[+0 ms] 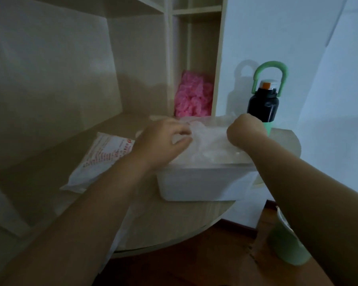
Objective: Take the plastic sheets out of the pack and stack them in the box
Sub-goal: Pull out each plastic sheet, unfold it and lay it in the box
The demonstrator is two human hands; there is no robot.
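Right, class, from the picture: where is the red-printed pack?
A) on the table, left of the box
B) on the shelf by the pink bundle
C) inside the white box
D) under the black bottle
A: the pack lies flat on the table, left of the box, while the left hand and right hand grip the plastic sheets over the box.

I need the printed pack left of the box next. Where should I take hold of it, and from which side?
Pinch the pack at its near short edge, coming from the front left. It lies flat and slanted on the table, and the left forearm crosses its right side, so that near edge is free.
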